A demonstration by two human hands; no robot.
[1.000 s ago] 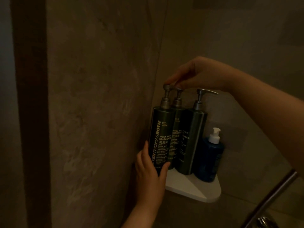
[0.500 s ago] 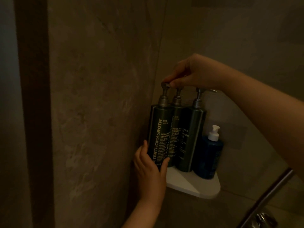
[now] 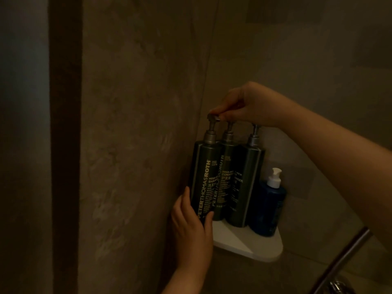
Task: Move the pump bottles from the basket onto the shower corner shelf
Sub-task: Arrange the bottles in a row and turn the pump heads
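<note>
I see the left hand [image 3: 191, 225] curled round the bottom of the front dark bottle [image 3: 202, 177], at the left edge of the white corner shelf [image 3: 254, 245]. The right hand [image 3: 248, 105] pinches its pump top [image 3: 213, 117] from above. The middle dark bottle [image 3: 228, 166] and third dark bottle [image 3: 247, 187] stand close beside it on the shelf, with a small blue bottle [image 3: 267, 209] last.

Dim, warm light falls on mottled brown stone walls [image 3: 137, 102] that meet in a corner [image 3: 209, 60]. A dark vertical strip [image 3: 65, 145] runs down the left side. A metal bar [image 3: 343, 257] slants across the lower right.
</note>
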